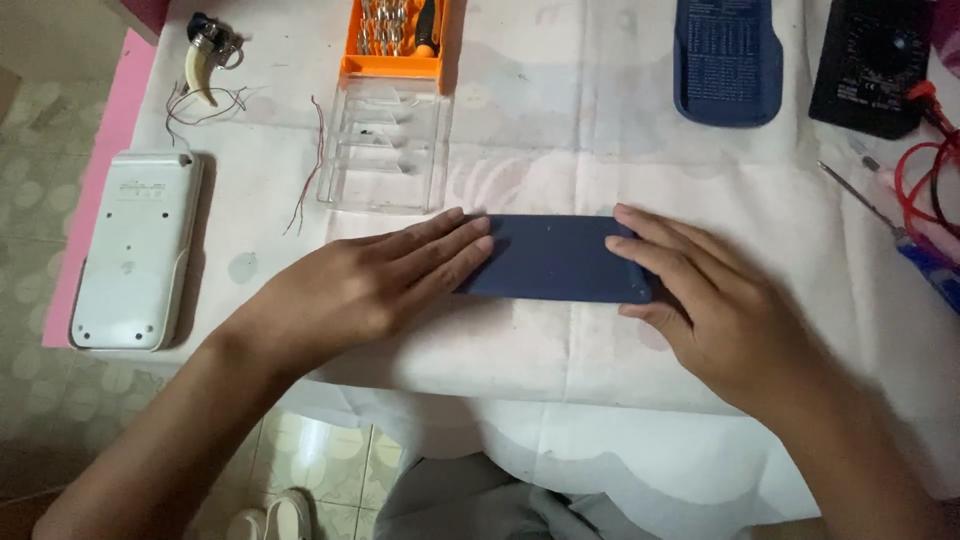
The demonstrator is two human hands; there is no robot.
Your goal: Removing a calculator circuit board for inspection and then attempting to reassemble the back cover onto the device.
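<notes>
White cloth-covered table (560, 370), pink edge (100, 160) at left, pale patterned floor tiles (40, 400), soft light

A flat dark-blue rectangular cover (555, 257) lies lengthwise on the white-clothed worktop (560, 180), smooth face up, its 2 short ends hidden under fingers, near the front edge.
</notes>
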